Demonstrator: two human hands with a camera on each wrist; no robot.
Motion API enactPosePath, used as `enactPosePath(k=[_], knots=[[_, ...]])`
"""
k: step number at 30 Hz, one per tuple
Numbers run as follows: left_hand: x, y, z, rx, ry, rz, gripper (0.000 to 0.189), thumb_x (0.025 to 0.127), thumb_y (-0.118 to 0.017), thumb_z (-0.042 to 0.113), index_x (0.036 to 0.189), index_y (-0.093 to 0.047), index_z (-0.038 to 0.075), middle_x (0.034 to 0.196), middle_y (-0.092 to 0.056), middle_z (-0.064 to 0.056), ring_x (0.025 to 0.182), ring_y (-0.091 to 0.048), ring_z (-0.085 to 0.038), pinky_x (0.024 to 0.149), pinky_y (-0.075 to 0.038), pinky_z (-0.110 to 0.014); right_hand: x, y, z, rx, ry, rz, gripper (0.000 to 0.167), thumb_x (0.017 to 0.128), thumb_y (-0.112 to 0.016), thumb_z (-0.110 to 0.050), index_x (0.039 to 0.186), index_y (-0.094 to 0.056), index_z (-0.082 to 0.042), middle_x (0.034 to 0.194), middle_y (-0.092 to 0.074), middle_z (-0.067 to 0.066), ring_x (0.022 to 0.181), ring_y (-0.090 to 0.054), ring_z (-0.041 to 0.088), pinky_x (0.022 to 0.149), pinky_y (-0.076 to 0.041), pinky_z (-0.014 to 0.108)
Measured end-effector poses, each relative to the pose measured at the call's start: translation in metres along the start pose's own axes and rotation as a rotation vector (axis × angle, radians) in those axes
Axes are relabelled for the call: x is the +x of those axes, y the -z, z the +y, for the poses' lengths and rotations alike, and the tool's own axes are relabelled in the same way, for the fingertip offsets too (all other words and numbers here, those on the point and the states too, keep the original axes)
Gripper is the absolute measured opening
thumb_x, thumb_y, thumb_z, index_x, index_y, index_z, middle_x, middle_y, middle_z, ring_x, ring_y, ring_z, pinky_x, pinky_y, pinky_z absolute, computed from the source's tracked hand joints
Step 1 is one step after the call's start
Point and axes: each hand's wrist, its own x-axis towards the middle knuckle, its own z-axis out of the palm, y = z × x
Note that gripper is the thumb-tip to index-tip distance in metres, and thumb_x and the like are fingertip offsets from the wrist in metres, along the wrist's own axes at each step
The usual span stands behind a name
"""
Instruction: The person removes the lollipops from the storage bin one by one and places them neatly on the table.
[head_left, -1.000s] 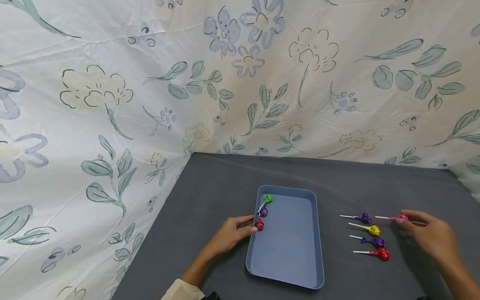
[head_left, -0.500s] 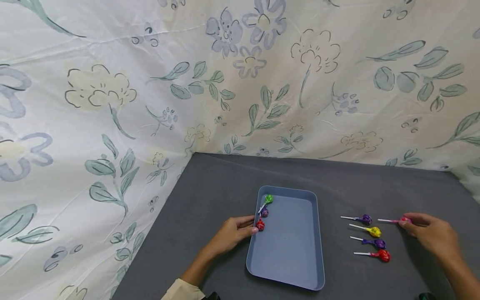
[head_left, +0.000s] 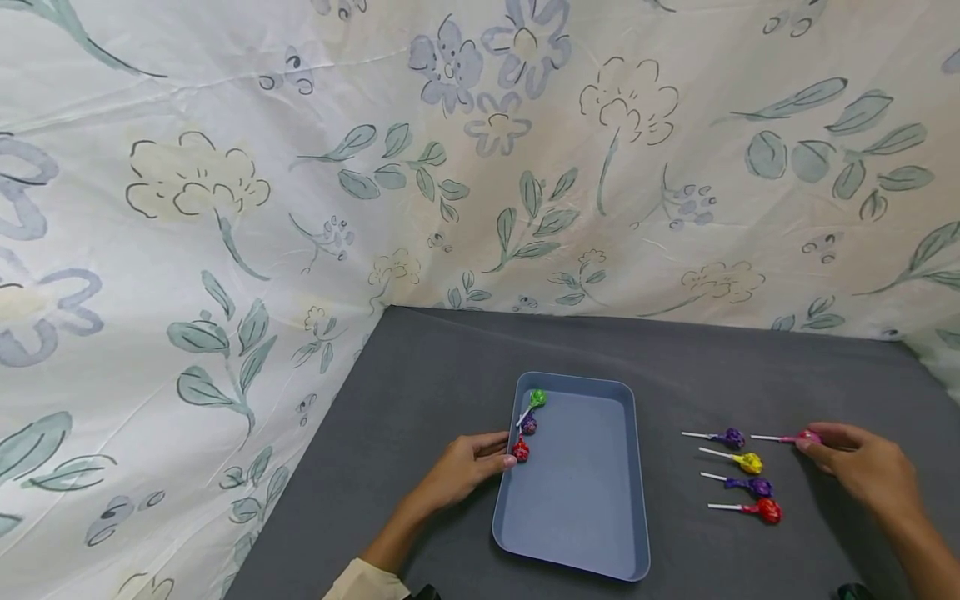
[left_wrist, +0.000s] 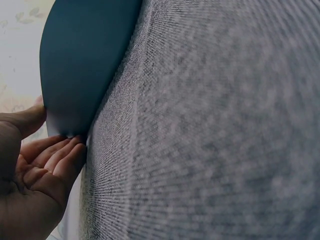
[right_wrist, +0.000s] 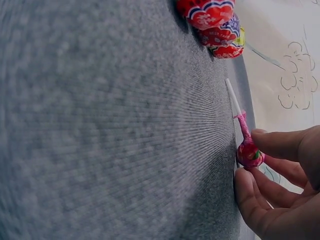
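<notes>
Eight lollipops; one blue tray; two hands.

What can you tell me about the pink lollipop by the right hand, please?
The pink lollipop has a small round head in a shiny pink wrapper, twisted where it meets a thin white stick. It lies flat on the grey cloth, stick pointing towards the blue tray, beside the far end of a row of four other lollipops. The right hand pinches its head between thumb and fingertips. Nothing else touches it.
</notes>
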Motion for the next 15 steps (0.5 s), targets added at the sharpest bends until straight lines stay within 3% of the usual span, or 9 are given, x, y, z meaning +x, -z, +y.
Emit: enactPosePath(k=[7, 11, 15], knots=[[0.000, 0.000, -0.002, 0.017, 0.001, -0.004, 0.054, 0.103, -0.074, 0.027, 0.146, -0.061, -0.002, 0.144, -0.066, -0.019, 0.127, -0.068, -0.028, 0.101, -0.059, -0.037, -0.001, -0.002, 0.003, 0.004, 0.018, 0.030, 0.047, 0.101, -0.075, -0.021, 0.134, -0.062, 0.010, 0.127, -0.066, 0.035, 0.060, -0.058, -0.001, 0.054, -0.044, 0.025], [0.002, 0.000, -0.004, 0.028, 0.002, -0.006, 0.056, 0.103, -0.073, 0.031, 0.147, -0.060, -0.002, 0.145, -0.065, -0.018, 0.128, -0.068, -0.027, 0.101, -0.059, -0.034, -0.003, -0.003, 0.000, -0.005, 0.020, 0.058, 0.050, 0.101, -0.074, -0.020, 0.136, -0.059, 0.012, 0.132, -0.062, 0.037, 0.081, -0.070, 0.032, 0.070, -0.047, 0.043], [0.002, 0.000, -0.004, 0.024, -0.007, -0.004, 0.055, 0.103, -0.073, 0.029, 0.147, -0.061, -0.002, 0.144, -0.066, -0.018, 0.128, -0.068, -0.027, 0.102, -0.058, -0.035, -0.009, -0.003, -0.007, -0.004, 0.017, 0.079, 0.055, 0.103, -0.072, -0.025, 0.140, -0.056, 0.012, 0.138, -0.058, 0.039, 0.113, -0.058, 0.056, 0.085, -0.043, 0.062]])
